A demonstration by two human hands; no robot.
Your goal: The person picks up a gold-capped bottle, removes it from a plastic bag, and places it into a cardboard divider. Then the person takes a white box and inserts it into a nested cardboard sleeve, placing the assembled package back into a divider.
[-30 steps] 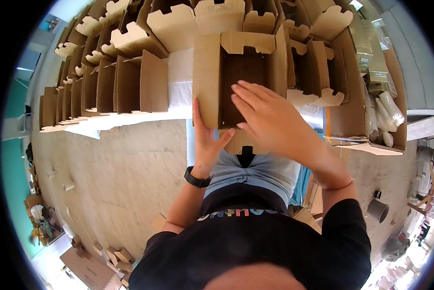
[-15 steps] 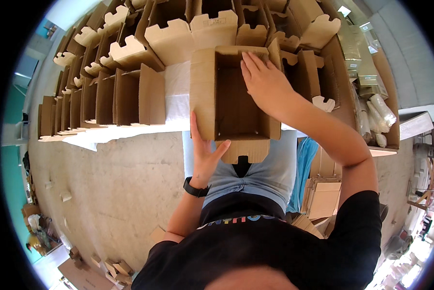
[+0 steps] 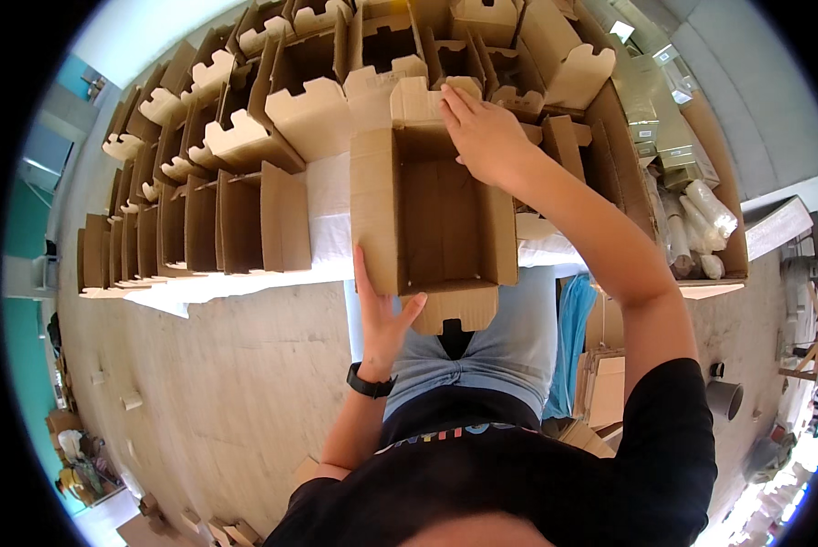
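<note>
In front of me an open cardboard box (image 3: 374, 210) tilts its hollow inside toward me, its bottom bare. My left hand (image 3: 384, 321) holds the near left corner, fingers along the left side and thumb by the notched near flap (image 3: 459, 308). At the far end, my right hand (image 3: 489, 139) lies with outstretched fingers against the far flap (image 3: 415, 102), which leans outward. Part of that flap is hidden under the right hand.
Rows of open cardboard boxes (image 3: 307, 108) crowd the table's far and left parts. White sheeting (image 3: 329, 196) covers the table. A large carton (image 3: 733, 264) at right holds wrapped rolls (image 3: 708, 210) and gold boxes (image 3: 669, 118). Flattened cardboard (image 3: 602, 387) and blue plastic (image 3: 569, 342) are beside my legs.
My right hand has moved from inside the box's far wall onto the far flap, which now shows folded outward. My left hand keeps its hold on the near left corner.
</note>
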